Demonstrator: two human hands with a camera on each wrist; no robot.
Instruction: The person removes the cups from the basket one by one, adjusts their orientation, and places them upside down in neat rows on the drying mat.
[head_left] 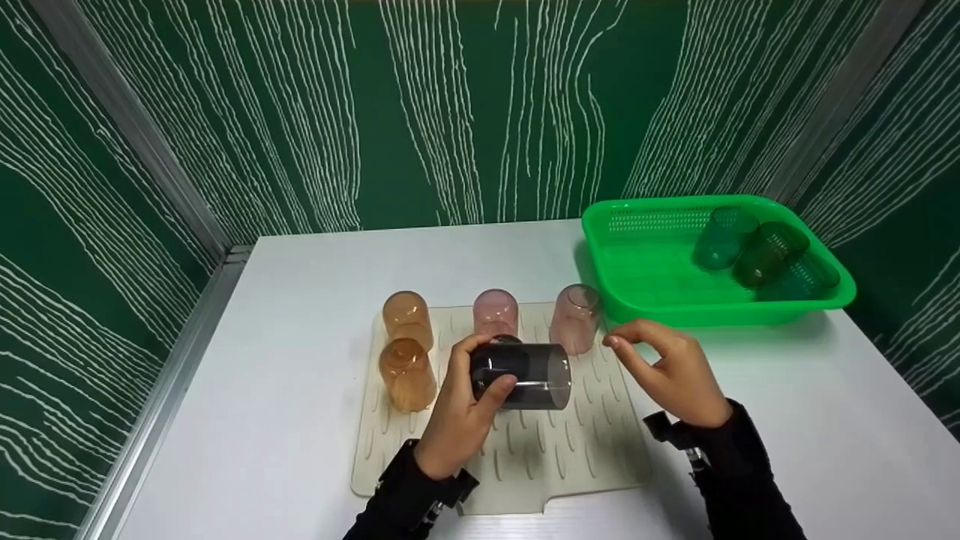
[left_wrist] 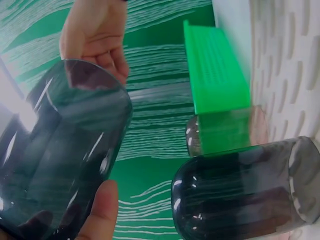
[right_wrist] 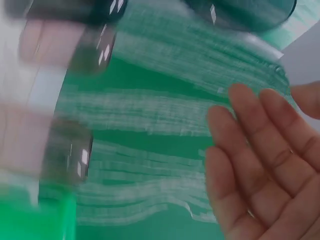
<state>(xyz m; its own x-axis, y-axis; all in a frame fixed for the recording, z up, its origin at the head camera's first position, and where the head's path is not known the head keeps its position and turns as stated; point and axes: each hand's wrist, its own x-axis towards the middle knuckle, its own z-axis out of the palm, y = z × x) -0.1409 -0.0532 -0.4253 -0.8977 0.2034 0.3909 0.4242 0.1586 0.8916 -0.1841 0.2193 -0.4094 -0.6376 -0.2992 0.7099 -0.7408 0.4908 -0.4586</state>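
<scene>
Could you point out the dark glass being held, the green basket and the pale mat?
Held dark glass (head_left: 536, 375): head view, middle of its side.
Green basket (head_left: 720, 315): head view, its near outer wall.
Pale mat (head_left: 596, 450): head view, a bare stretch toward its near right corner.

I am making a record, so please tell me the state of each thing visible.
Left hand: holding the raised grey glass
Raised grey glass: on its side
Right hand: empty
Mat: flat
Other grey glass: upside down
Two orange glasses: upside down
Two pink glasses: upside down
Green basket: upright
Basket glasses: exact pose unclear
</scene>
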